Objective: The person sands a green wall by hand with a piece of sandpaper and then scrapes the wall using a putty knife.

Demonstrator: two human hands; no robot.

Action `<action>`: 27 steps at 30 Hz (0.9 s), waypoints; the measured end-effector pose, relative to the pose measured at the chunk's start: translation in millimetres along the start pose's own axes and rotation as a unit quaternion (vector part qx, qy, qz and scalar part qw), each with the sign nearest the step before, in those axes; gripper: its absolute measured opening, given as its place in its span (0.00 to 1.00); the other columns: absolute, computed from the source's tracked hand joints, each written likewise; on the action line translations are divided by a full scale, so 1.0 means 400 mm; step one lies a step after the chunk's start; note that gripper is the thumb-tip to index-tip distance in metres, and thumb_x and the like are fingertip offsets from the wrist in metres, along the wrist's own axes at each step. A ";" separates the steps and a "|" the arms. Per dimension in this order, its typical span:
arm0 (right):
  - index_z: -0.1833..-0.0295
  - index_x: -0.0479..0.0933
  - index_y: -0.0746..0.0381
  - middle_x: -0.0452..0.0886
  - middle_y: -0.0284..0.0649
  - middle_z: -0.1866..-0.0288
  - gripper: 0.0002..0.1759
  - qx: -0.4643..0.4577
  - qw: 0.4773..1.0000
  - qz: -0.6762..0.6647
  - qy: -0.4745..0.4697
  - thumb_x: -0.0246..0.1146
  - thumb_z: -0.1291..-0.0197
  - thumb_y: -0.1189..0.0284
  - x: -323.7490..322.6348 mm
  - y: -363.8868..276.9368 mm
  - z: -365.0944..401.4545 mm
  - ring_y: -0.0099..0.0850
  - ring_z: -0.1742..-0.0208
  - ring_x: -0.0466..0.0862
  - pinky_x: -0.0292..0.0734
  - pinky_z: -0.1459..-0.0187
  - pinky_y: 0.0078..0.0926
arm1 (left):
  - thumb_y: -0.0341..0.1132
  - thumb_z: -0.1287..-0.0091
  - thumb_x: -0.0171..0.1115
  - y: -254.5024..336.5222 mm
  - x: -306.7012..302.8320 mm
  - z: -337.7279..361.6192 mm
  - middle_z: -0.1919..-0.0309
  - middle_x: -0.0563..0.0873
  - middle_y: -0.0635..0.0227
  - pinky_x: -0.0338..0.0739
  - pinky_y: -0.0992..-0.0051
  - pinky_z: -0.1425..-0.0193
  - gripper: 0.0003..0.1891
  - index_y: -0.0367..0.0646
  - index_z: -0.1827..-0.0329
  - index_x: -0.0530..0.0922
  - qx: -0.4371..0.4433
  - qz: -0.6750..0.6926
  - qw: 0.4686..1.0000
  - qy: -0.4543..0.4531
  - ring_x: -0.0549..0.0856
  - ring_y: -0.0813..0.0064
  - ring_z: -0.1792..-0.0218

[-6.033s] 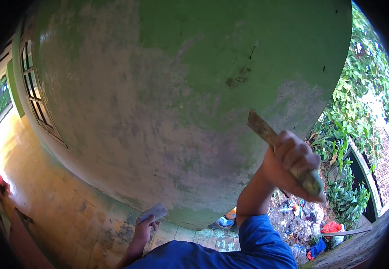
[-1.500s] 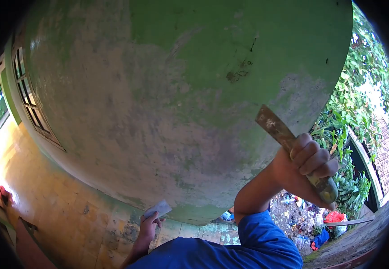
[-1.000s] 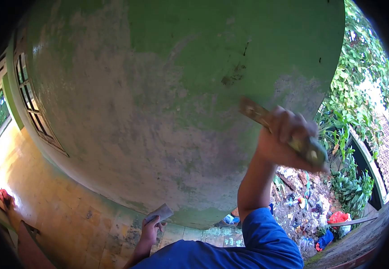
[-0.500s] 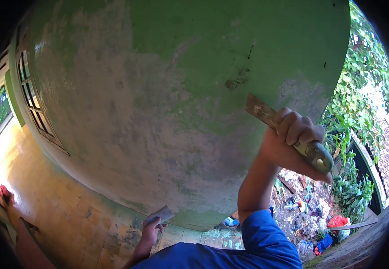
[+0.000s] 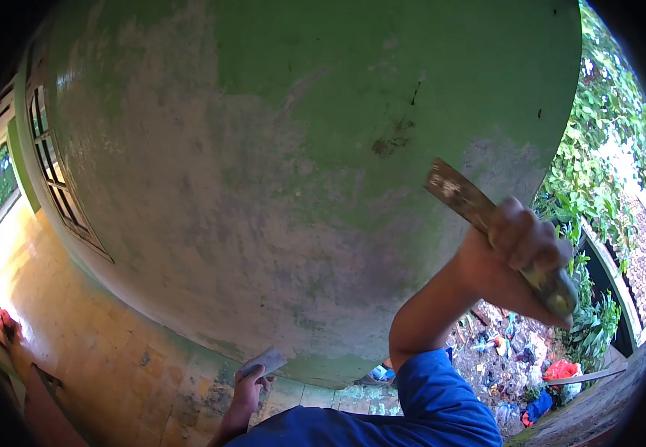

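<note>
My right hand [image 5: 520,249] is closed round the handle of a worn putty knife [image 5: 460,195]. The knife's blade slants up to the left, its tip in front of the green part of the wall [image 5: 323,141]. Lower down, my left hand [image 5: 250,386] grips a flat grey rectangular piece [image 5: 267,361] between thumb and fingers, near the wall's bottom edge. Across the wall, green paint gives way to a large pale, patchy area, and a dark stain shows left of the blade.
At the left, a window [image 5: 58,175] is set in the wall above a yellowish tiled floor [image 5: 114,335]. Scattered rubbish [image 5: 513,350] lies on the ground at the right, close to green plants [image 5: 594,320]. A red bundle [image 5: 8,325] sits at the far left.
My right hand and the putty knife have moved right and slightly down across the wall. The left hand with the grey piece has shifted only slightly.
</note>
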State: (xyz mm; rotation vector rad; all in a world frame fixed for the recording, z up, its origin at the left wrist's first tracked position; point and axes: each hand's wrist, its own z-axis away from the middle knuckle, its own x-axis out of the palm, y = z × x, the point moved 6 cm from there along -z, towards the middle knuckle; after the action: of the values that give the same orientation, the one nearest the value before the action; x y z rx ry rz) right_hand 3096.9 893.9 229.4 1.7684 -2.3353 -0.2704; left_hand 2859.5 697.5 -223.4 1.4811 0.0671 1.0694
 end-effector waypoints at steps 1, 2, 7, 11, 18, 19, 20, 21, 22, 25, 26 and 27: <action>0.70 0.71 0.56 0.63 0.29 0.83 0.42 0.000 1.000 -0.003 -0.001 0.48 0.56 0.24 -0.003 0.019 0.000 0.22 0.83 0.61 0.54 0.74 0.25 | 0.30 0.35 0.55 -0.005 -0.007 0.002 0.76 0.80 0.66 0.79 0.66 0.59 0.07 0.35 0.59 0.76 -0.008 0.008 1.000 0.009 0.75 0.76 0.86; 0.69 0.72 0.56 0.64 0.29 0.83 0.42 0.012 0.999 0.002 0.036 0.49 0.55 0.24 -0.016 0.056 0.001 0.22 0.82 0.61 0.54 0.75 0.25 | 0.30 0.35 0.55 -0.008 -0.012 0.001 0.76 0.80 0.66 0.79 0.66 0.59 0.07 0.35 0.59 0.76 -0.009 0.009 1.000 0.011 0.75 0.76 0.86; 0.67 0.74 0.56 0.67 0.30 0.83 0.42 0.009 0.999 0.023 0.020 0.49 0.55 0.24 0.006 0.072 0.003 0.21 0.82 0.63 0.55 0.75 0.24 | 0.29 0.35 0.55 0.003 -0.008 0.002 0.76 0.80 0.66 0.79 0.65 0.59 0.08 0.35 0.56 0.75 -0.002 -0.003 1.000 0.007 0.74 0.76 0.86; 0.68 0.72 0.54 0.67 0.29 0.81 0.38 -0.034 0.995 0.011 0.089 0.50 0.52 0.27 0.000 0.061 0.017 0.21 0.82 0.62 0.56 0.72 0.25 | 0.29 0.35 0.55 0.002 -0.015 0.005 0.76 0.79 0.66 0.79 0.64 0.59 0.08 0.35 0.56 0.76 0.001 0.000 1.000 0.027 0.75 0.76 0.86; 0.68 0.72 0.57 0.67 0.31 0.81 0.41 -0.021 0.999 0.020 -0.038 0.48 0.53 0.25 0.030 -0.008 -0.008 0.21 0.83 0.61 0.55 0.75 0.24 | 0.29 0.35 0.56 0.013 0.001 0.003 0.77 0.79 0.66 0.79 0.64 0.59 0.07 0.35 0.58 0.76 0.004 -0.005 1.000 0.011 0.75 0.76 0.85; 0.68 0.72 0.57 0.67 0.31 0.81 0.41 -0.021 0.999 0.018 -0.038 0.48 0.53 0.25 0.026 0.015 -0.002 0.21 0.83 0.61 0.55 0.75 0.24 | 0.29 0.35 0.56 0.011 0.001 0.007 0.77 0.79 0.66 0.79 0.64 0.59 0.07 0.35 0.59 0.76 -0.003 -0.001 1.000 0.014 0.75 0.76 0.85; 0.69 0.72 0.57 0.67 0.31 0.81 0.42 -0.003 1.000 0.013 0.016 0.48 0.54 0.25 0.008 0.064 0.007 0.21 0.83 0.61 0.55 0.75 0.24 | 0.29 0.35 0.56 0.003 -0.004 0.006 0.77 0.79 0.66 0.79 0.64 0.59 0.07 0.35 0.59 0.76 -0.004 -0.002 1.000 0.016 0.75 0.76 0.85; 0.70 0.72 0.57 0.67 0.31 0.81 0.42 0.013 0.997 0.010 0.072 0.49 0.55 0.25 -0.020 0.101 0.014 0.21 0.83 0.61 0.55 0.75 0.24 | 0.29 0.35 0.55 -0.006 -0.008 0.002 0.76 0.79 0.66 0.79 0.64 0.59 0.07 0.35 0.58 0.76 -0.001 -0.005 1.000 0.002 0.75 0.76 0.85; 0.69 0.73 0.57 0.69 0.31 0.80 0.42 0.079 0.997 -0.007 0.016 0.50 0.56 0.24 -0.025 0.135 0.012 0.21 0.82 0.62 0.55 0.75 0.24 | 0.29 0.35 0.55 -0.010 -0.009 0.001 0.76 0.80 0.66 0.79 0.64 0.59 0.07 0.35 0.58 0.76 0.002 -0.009 1.000 -0.014 0.75 0.76 0.85; 0.71 0.73 0.55 0.69 0.30 0.80 0.40 0.019 0.997 -0.027 0.075 0.51 0.56 0.26 -0.002 0.067 0.017 0.21 0.82 0.62 0.54 0.75 0.24 | 0.29 0.35 0.55 0.002 0.000 0.005 0.75 0.80 0.65 0.80 0.65 0.59 0.07 0.35 0.58 0.76 0.008 -0.010 1.000 -0.009 0.75 0.76 0.85; 0.70 0.73 0.53 0.70 0.29 0.80 0.37 0.002 0.999 -0.023 0.047 0.53 0.55 0.27 -0.006 0.023 0.020 0.20 0.81 0.62 0.54 0.74 0.23 | 0.29 0.35 0.55 0.007 0.000 0.004 0.75 0.80 0.65 0.80 0.65 0.59 0.07 0.35 0.58 0.76 0.014 -0.008 1.000 -0.008 0.75 0.76 0.85; 0.71 0.72 0.53 0.69 0.29 0.81 0.35 0.001 1.000 -0.003 -0.005 0.54 0.53 0.29 0.021 -0.004 0.011 0.20 0.81 0.62 0.53 0.74 0.23 | 0.29 0.35 0.55 0.006 -0.004 0.005 0.75 0.80 0.65 0.80 0.65 0.60 0.07 0.35 0.58 0.76 0.009 -0.001 1.000 0.005 0.75 0.76 0.85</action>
State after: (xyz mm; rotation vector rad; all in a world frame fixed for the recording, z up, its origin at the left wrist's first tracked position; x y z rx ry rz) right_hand 3095.0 885.6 225.1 1.7793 -2.3397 -0.2786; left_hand 2858.6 694.4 -222.0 1.4913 0.0848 1.0769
